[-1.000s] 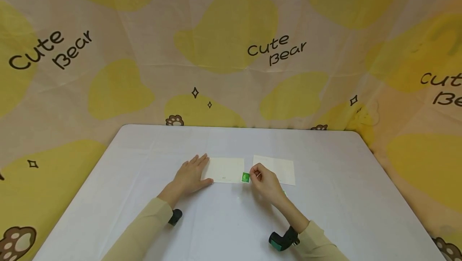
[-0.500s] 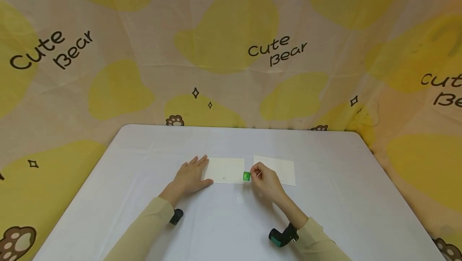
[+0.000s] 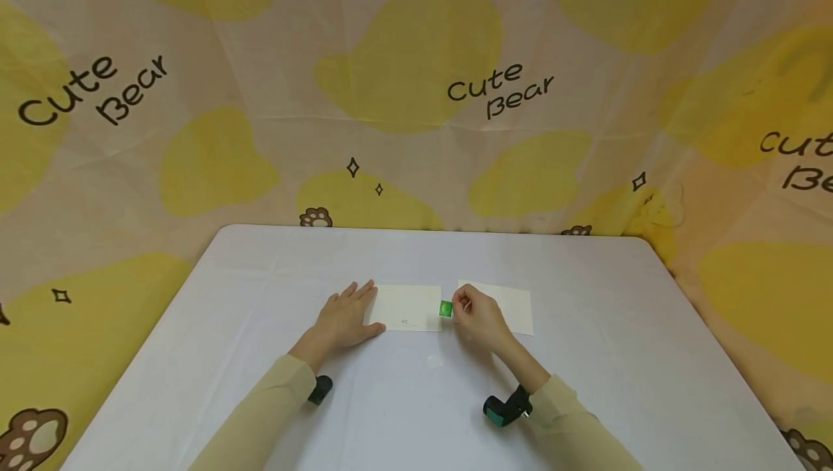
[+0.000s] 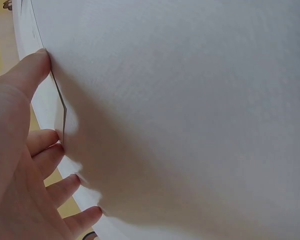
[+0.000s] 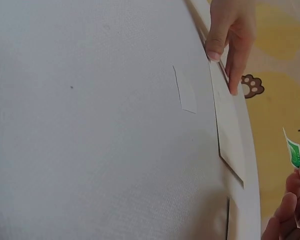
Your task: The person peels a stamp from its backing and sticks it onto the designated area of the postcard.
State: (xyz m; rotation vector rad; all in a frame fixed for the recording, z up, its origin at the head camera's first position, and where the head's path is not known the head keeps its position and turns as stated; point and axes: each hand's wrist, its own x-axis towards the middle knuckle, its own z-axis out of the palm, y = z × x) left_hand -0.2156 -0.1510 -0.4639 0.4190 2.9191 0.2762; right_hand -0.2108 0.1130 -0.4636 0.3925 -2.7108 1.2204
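A cream envelope [image 3: 406, 304] lies flat on the white table, with a tiny printed mark near its near edge. My left hand [image 3: 345, 317] rests on its left end, fingers spread and straight. In the left wrist view, the thumb and fingertips [image 4: 50, 157] of that hand touch along the envelope's edge. My right hand [image 3: 480, 317] pinches a small green stamp [image 3: 445, 309] with a white border by one side. The stamp is over the envelope's right edge in the head view. In the right wrist view the stamp [image 5: 294, 152] appears raised and slightly bent.
A second cream envelope [image 3: 516, 306] lies to the right, partly behind my right hand. A small pale slip [image 3: 434, 361] lies on the table [image 3: 618, 355] nearer to me. Behind the table hangs a yellow patterned cloth [image 3: 416, 58].
My right hand has moved the stamp slightly away from me and to the right. The left hand has stayed on the envelope.
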